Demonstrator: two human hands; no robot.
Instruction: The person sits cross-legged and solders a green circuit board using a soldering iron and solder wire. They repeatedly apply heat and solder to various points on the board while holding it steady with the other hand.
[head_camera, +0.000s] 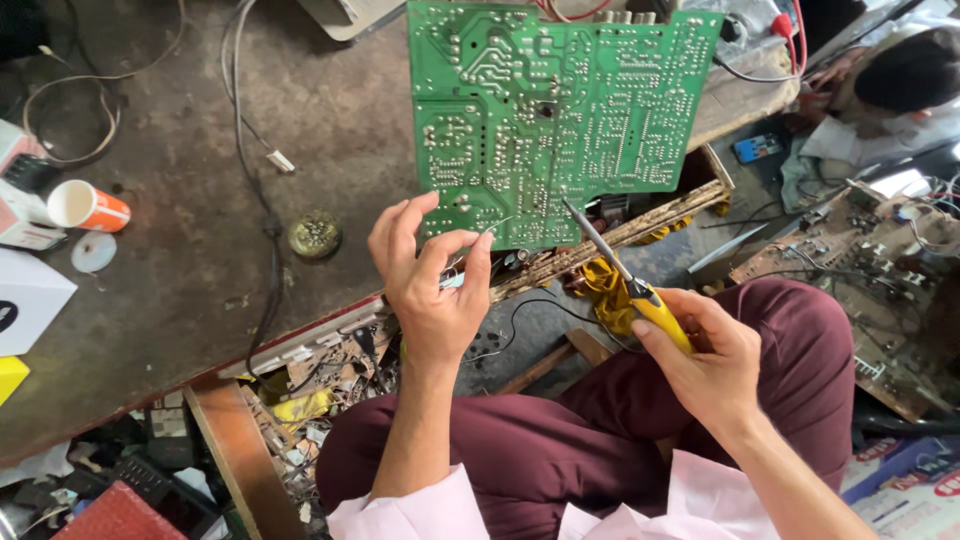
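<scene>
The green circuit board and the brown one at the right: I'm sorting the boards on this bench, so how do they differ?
The green circuit board shows its flat solder side, dotted with silver joints; the brown circuit board shows its component side, crowded with parts. The green one lies on the workbench, with the left hand at its lower edge and the soldering iron in the right hand touching it; the brown one lies off to the side, untouched. Both are bare, uncased boards.

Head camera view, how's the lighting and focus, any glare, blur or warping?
Head view: even daylight, soft shadows; the green circuit board, left hand and soldering iron in the right hand are sharp; mild glare at the top right corner; wide-angle bending toward the edges.
</scene>
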